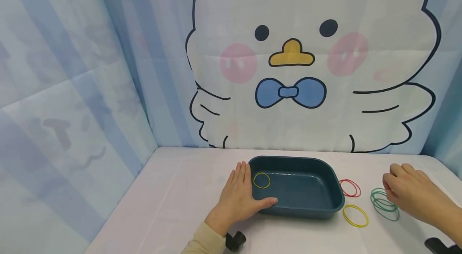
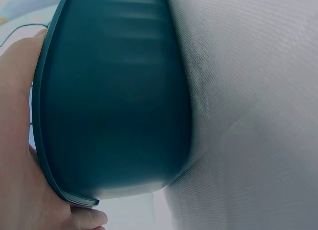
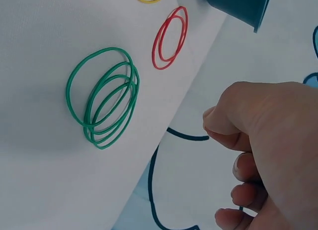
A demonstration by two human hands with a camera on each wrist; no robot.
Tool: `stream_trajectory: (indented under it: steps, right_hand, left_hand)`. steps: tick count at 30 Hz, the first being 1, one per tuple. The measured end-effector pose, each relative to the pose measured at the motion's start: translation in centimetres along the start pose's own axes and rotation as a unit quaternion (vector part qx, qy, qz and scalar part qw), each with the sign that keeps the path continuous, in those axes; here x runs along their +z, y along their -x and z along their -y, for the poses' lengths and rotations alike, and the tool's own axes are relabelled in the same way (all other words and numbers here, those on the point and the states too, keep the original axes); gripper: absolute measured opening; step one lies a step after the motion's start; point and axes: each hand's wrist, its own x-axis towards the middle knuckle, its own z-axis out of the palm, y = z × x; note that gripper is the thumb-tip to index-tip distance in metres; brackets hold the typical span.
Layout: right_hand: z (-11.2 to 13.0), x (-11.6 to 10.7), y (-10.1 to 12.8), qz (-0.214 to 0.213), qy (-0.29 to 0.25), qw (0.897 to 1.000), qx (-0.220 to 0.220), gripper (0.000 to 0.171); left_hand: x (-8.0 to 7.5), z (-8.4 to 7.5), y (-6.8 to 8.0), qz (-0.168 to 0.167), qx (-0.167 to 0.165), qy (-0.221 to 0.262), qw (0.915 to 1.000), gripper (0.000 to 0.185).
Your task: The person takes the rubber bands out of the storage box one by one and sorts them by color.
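A dark teal tray [image 1: 306, 208] sits on the white table, with one yellow rubber band [image 1: 261, 180] lying in its left end. My left hand [image 1: 240, 190] rests flat against the tray's left side, fingers straight and thumb along the front wall; the left wrist view shows the palm [image 2: 17, 140] against the tray's rim [image 2: 114, 106]. My right hand [image 1: 400, 188] hovers beside a bunch of green rubber bands [image 1: 382, 206], fingers loosely curled and holding nothing [image 3: 258, 140]. The green bands [image 3: 133, 86] lie on the table, apart from the fingertips.
Right of the tray lie two red bands [image 1: 350, 188] and a yellow band [image 1: 355, 216]. A curtain with a cartoon bird [image 1: 310, 57] closes off the table's far edge. Black wrist mounts [image 1: 235, 241] show at the bottom.
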Motion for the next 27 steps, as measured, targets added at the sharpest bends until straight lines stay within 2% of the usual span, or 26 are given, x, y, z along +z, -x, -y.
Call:
stream_trajectory:
  steps: [6,13,18,27]
  right_hand:
    - [0.8,-1.0,-0.5,-0.044,-0.013,0.999,-0.021,0.037]
    - [2.1,-2.2,-1.5,-0.050,-0.023,0.998,-0.030,0.040]
    - [2.7,-2.7,-2.5,-0.096,-0.038,0.993,-0.059,0.038]
    - [4.6,-3.9,-4.2,-0.088,-0.056,0.992,-0.068,0.035]
  left_hand:
    - [0.0,0.0,0.0,-0.002,0.002,-0.003,1.0000,0.126]
    - [0.0,0.0,0.0,-0.003,0.003,-0.004,1.0000,0.126]
    - [-0.1,0.1,0.0,-0.002,0.002,-0.002,1.0000,0.126]
    - [-0.1,0.1,0.0,0.002,0.001,0.002,1.0000,0.125]
